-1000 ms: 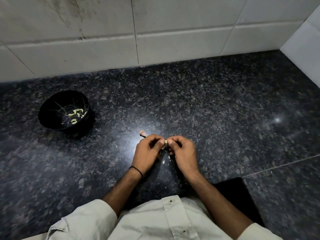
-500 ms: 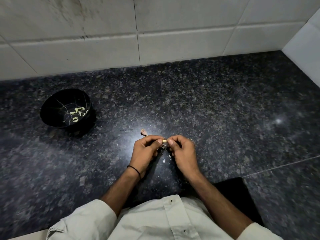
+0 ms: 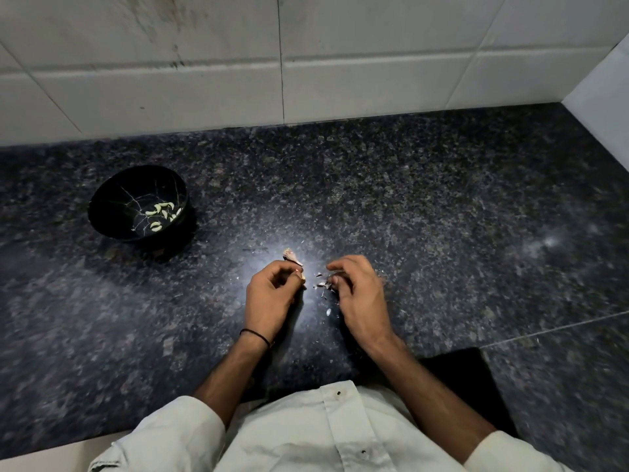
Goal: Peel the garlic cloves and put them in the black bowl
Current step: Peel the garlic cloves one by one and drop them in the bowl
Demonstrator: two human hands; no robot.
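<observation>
My left hand (image 3: 269, 294) pinches a small garlic clove (image 3: 300, 274) at its fingertips, just above the dark granite counter (image 3: 442, 216). My right hand (image 3: 357, 291) hovers a short gap to the right with fingers curled, a scrap of peel (image 3: 329, 285) at its fingertips; whether it grips the scrap is unclear. Bits of skin (image 3: 321, 284) lie between the hands. Another garlic piece (image 3: 291, 256) lies on the counter just beyond my left hand. The black bowl (image 3: 112, 199) stands far left with several peeled cloves (image 3: 161, 212) inside.
A white tiled wall (image 3: 306, 63) runs along the back, with a wall corner (image 3: 606, 97) at the right. A counter seam (image 3: 544, 327) crosses at the lower right. My white shirt fills the bottom of the view.
The hands, joined on the clove before, have pulled apart. The left keeps the clove and the right has moved right, with peel scraps now on the counter.
</observation>
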